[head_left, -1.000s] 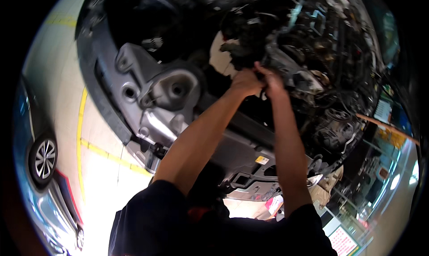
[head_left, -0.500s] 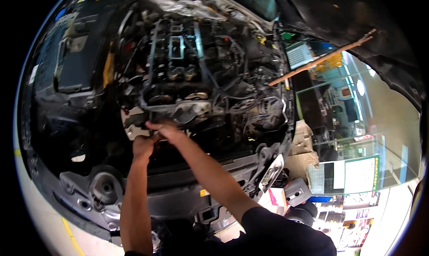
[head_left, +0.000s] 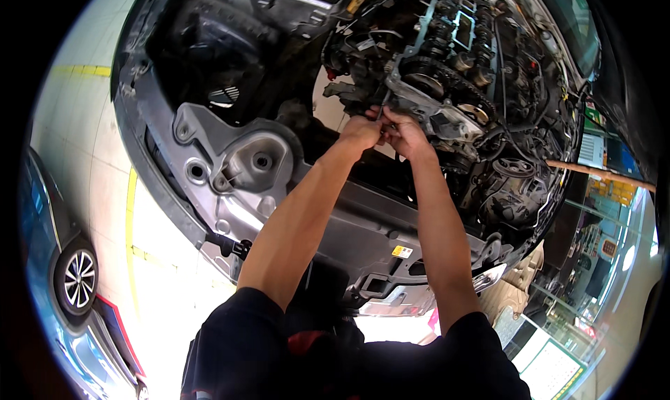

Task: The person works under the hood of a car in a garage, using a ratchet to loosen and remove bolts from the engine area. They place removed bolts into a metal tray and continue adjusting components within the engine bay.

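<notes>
Both my hands meet at the front of an opened car engine point(head_left: 447, 110), just below its timing end. My left hand point(head_left: 361, 132) is closed, its fingers curled towards the right hand. Beside it, my right hand point(head_left: 406, 132) is closed too, fingertips pinched close to the left ones. A thin dark rod-like shape rises by the fingertips; whether it is a tool or an engine part I cannot tell. Whatever lies between the fingers is hidden. Up the engine, the exposed camshafts point(head_left: 481, 51) and a round sprocket point(head_left: 423, 84) show.
Between me and the engine runs the grey front panel point(head_left: 349, 222) of the car. A wooden stick point(head_left: 593, 171) props at the right side. Past the left fender, a blue car point(head_left: 43, 219) stands on the tiled floor point(head_left: 98, 131). Cardboard point(head_left: 515, 288) lies at the right.
My view has swung left, so the engine sits further right and the blue car shows. Both hands stay together at the engine's front, the right one now beside the left.
</notes>
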### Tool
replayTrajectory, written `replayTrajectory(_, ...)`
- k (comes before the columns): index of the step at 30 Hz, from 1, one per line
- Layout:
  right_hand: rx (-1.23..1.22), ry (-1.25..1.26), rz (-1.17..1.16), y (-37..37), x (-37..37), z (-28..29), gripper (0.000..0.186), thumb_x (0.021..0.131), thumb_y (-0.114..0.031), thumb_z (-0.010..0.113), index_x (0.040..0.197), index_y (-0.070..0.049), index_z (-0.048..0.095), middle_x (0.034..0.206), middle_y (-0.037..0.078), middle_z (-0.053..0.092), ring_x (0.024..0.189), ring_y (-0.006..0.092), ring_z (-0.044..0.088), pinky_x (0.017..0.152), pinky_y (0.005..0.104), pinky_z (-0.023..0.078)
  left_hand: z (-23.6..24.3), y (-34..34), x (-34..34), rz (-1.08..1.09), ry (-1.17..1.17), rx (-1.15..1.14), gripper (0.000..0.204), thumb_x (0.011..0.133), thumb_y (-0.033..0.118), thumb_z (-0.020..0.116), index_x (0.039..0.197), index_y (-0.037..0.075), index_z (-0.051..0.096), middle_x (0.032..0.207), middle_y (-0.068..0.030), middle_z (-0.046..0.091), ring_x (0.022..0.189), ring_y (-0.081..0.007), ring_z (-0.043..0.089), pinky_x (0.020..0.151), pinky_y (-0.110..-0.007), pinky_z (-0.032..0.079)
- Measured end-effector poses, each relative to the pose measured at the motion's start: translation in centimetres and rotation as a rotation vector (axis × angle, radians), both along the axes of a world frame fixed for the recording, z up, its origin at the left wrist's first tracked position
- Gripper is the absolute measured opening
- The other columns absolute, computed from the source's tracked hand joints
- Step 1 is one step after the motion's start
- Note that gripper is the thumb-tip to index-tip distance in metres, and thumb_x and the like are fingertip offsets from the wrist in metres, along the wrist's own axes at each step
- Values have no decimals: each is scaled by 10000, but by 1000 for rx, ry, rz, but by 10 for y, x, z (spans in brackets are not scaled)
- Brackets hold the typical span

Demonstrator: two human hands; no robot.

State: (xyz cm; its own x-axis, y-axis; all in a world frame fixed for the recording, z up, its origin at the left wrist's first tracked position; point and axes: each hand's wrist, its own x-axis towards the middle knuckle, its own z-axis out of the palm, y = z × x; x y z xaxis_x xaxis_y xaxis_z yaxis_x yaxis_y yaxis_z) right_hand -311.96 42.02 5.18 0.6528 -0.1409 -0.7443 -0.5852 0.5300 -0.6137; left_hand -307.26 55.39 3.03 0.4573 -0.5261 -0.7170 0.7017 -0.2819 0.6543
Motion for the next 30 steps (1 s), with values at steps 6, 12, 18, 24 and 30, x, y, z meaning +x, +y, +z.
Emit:
replayTrajectory(6, -249, 99, -9, -13, -4, -18, 302, 871, -274, 700, 1058, -42, 649, 952, 32, 655, 732, 103, 499, 622, 287, 402, -5, -13, -8, -94, -106, 67, 289, 770, 255, 681, 880, -12, 686, 813, -110, 676, 734, -241, 664, 655, -353, 494)
replayTrajectory(12, 47, 12, 34, -13, 2, -9, 348, 906, -325, 647, 1095, -34, 633, 1039, 63, 680, 681, 93, 504, 568, 265, 348, -18, -16, -3, -18, 41, 26, 229, 799, 237, 660, 889, 30, 702, 839, -91, 684, 768, -232, 669, 668, -372, 500)
replayTrajectory(18, -389, 212, 23, -5, 7, -15, 330, 885, -328, 673, 1067, -55, 639, 971, 52, 692, 666, 75, 531, 530, 211, 318, 3, -12, -6, -170, -147, 136, 200, 820, 215, 582, 804, 37, 671, 853, -78, 679, 711, -193, 643, 648, -381, 519)
replayTrajectory(24, -145, 106, 45, -10, 7, -4, 313, 873, -329, 686, 1055, -78, 647, 960, 45, 694, 658, 75, 537, 502, 233, 309, -13, -12, 1, -21, 36, 45, 196, 788, 187, 593, 761, 12, 676, 748, -92, 677, 739, -210, 664, 634, -363, 531)
replayTrajectory(30, -358, 242, 74, -10, 8, -9, 262, 935, -267, 608, 1066, -44, 650, 1028, 60, 666, 644, 86, 482, 523, 243, 364, 0, -8, -3, -281, -230, 173, 290, 755, 214, 641, 939, -9, 673, 928, -195, 690, 884, -321, 680, 798, -369, 528)
